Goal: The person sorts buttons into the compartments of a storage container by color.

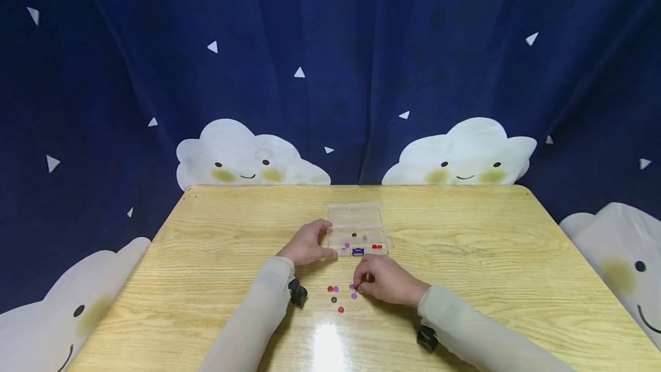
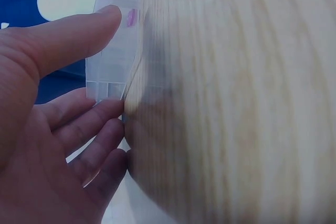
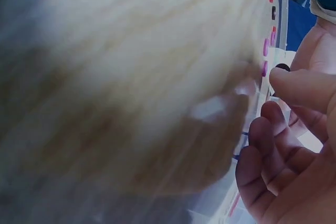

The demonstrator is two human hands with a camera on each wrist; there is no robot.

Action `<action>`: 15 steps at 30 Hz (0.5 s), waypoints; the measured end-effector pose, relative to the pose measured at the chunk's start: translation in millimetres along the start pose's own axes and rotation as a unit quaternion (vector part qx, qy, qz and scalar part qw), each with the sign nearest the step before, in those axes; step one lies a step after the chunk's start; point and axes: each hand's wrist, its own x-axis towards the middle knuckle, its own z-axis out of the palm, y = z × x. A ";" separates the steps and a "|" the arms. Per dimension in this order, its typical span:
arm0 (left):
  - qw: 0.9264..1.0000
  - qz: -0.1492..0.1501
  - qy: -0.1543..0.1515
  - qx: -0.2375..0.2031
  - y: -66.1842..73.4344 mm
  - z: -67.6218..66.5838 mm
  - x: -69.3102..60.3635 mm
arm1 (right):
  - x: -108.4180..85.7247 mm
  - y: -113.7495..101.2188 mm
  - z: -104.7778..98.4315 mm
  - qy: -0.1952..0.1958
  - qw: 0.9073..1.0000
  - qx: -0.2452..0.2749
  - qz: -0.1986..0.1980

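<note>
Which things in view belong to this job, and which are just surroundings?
Likely the job:
clear plastic box, left hand at its end
discs inside it
loose discs in front
black disc, pinched by right hand

Surroundings:
wooden table
navy cloud-print curtain
black wrist devices

Clear box (image 1: pixel 341 235) (lid (image 1: pixel 354 216) open), scattered discs (image 1: pixel 334 299)
</note>
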 end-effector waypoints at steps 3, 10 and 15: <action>1.000 -0.001 0.000 0.004 0.0 0.1 -0.8 | -0.4 -0.1 -2.3 0.004 1.000 0.005 0.000; 1.000 0.005 0.001 0.010 0.7 0.5 -1.7 | 0.7 2.1 -5.5 0.018 1.000 0.003 -0.016; 1.000 0.007 0.004 0.006 1.3 0.0 -0.8 | 2.0 1.9 -12.0 0.024 1.000 0.013 0.002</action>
